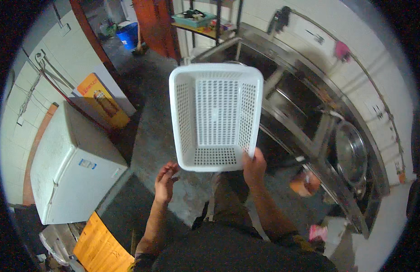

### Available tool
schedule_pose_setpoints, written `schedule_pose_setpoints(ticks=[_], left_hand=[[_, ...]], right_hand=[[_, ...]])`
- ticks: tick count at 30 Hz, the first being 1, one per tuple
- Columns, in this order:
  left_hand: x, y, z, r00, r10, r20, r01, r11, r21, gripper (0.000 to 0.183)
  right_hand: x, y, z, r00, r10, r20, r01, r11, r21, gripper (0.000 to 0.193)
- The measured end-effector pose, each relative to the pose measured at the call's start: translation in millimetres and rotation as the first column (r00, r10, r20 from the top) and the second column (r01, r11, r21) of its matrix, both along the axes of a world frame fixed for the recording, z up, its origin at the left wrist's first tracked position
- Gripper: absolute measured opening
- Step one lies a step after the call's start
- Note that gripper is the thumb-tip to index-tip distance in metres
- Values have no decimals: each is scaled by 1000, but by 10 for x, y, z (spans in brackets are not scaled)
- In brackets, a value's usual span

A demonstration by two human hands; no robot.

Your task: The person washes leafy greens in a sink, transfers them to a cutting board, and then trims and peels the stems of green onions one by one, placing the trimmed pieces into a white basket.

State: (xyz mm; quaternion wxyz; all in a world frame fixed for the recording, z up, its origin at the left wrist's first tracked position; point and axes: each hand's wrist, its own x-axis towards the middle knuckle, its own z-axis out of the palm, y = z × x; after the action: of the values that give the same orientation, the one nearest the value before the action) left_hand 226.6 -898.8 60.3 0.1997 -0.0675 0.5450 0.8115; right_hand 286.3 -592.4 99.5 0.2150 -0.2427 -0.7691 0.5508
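A white plastic basket [217, 168] with perforated walls and base hangs in front of me above the floor, its open top facing me and nothing inside it. My right hand [255, 168] grips its near right corner, with the thumb over the rim. Just off the near left corner is my left hand [166, 180], fingers apart and slightly curled, holding nothing.
Steel sinks [282, 102] run along the right wall, with a large metal bowl [351, 149] at their near end. A white freezer [83, 167] stands at left. Ahead are a shelf [203, 31] and a blue bucket [128, 36]. A yellow board [103, 245] lies at lower left.
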Motion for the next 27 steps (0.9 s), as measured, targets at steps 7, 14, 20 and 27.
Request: schedule_pose_setpoints(ticks=[7, 14, 20, 27], left_hand=[[-2813, -240, 188, 997, 54, 56, -52, 998, -36, 45], [-5124, -720, 161, 932, 361, 27, -362, 926, 103, 43], [-7378, -1106, -303, 919, 391, -41, -394, 915, -88, 45], [-10707, -1086, -434, 995, 101, -25, -104, 977, -188, 62]], right_hand=[[-3150, -636, -480, 957, 242, 159, -272, 941, 201, 29], [-6423, -952, -247, 725, 631, 277, -651, 759, -24, 33], [-8782, -1463, -846, 820, 572, 6, -565, 812, -143, 25], [-11140, -1829, -396, 892, 445, -81, -350, 567, -746, 47]])
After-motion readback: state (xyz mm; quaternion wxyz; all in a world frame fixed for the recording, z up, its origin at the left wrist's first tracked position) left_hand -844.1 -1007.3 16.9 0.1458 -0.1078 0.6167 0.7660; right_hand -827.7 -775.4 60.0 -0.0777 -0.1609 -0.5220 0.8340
